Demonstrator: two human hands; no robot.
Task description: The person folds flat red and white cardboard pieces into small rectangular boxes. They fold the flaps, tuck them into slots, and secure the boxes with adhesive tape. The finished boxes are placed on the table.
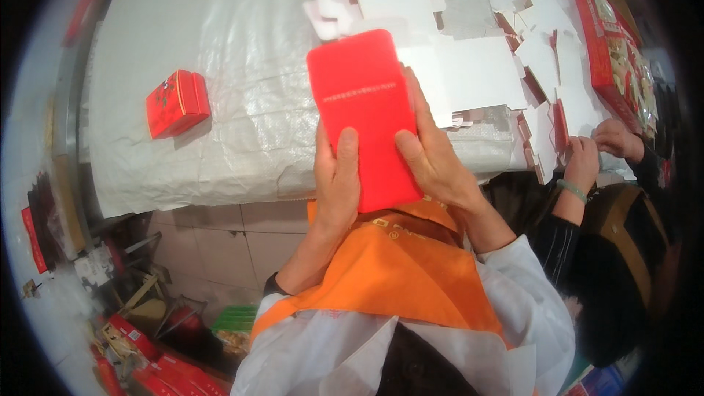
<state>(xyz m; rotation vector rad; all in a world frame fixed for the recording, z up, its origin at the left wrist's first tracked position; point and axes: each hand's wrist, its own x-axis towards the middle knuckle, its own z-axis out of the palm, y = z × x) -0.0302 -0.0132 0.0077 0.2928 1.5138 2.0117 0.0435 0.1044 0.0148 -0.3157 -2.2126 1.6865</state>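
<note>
Both my hands hold up a flat red rectangular piece (367,114) with rounded corners and a line of small pale marks across it. I cannot tell if it is a flattened box, an envelope or a bag. My left hand (337,183) grips its left edge, thumb on the face and fingers hidden behind. On the opposite side, my right hand (438,161) pinches the right edge, its thumb also on the face. To the left, a small red box (177,104) with a printed flower design stands closed on the sheet-covered table (242,51).
White cardboard blanks (488,73) lie overlapping across the table's right half. At the right edge, a co-worker's hands (581,163) handle a cardboard piece. Printed red packages (612,59) stand beyond them. Below left, red cartons (172,374) and a green-edged crate (238,319) sit near the floor.
</note>
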